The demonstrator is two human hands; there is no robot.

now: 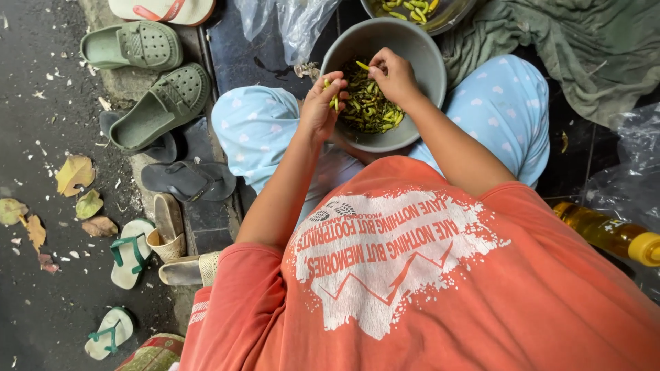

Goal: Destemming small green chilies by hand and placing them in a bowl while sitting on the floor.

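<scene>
Green clogs, dark flip-flops on left; oil bottle right; green cloth top right.

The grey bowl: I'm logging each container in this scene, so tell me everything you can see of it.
The grey bowl is round, deep and plain, with a matt look, maybe plastic or metal. It sits upright between the person's knees in light blue cloth. A heap of small green chillies covers its bottom, leaving the far wall bare. The left hand is at its near-left rim holding chillies; the right hand reaches over the heap, pinching one. A clear plastic bag lies just beyond its rim.
</scene>
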